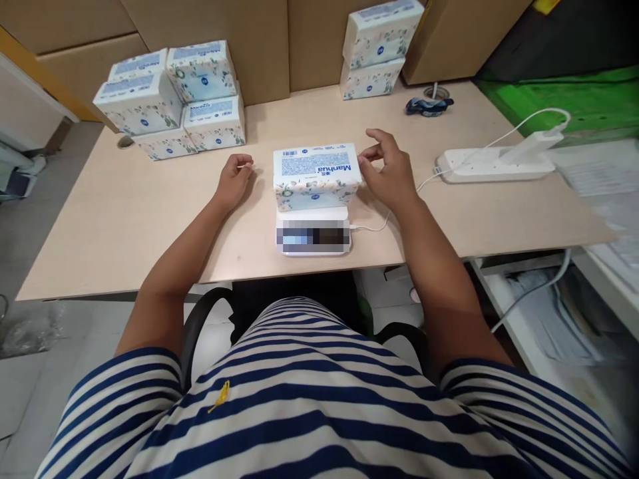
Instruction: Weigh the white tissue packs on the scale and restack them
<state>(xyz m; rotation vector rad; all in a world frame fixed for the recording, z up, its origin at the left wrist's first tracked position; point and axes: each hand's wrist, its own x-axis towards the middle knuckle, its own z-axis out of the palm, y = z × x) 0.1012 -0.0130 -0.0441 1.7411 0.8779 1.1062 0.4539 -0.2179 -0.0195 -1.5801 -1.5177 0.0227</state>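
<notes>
A pack of tissues (317,176) with blue print and a leaf pattern rests on a small white device that looks like a digital scale (312,214), whose front panel is blurred out. At the pack's right end, my right hand (392,169) has its fingers apart, with the thumb at or very near the pack's edge; I cannot tell if they touch. To the left of the pack, my left hand (235,178) rests by the table surface, apart from the pack. Its fingers are curled in toward the thumb, and nothing shows in them.
Several stacked tissue packs (214,123) stand at the back left, and two more packs (374,78) at the back right. A white power strip (494,166) lies right, its cable crossing the table (150,206). A dark blue bundle (428,106) lies near a cable hole. Cardboard (259,46) lines the back.
</notes>
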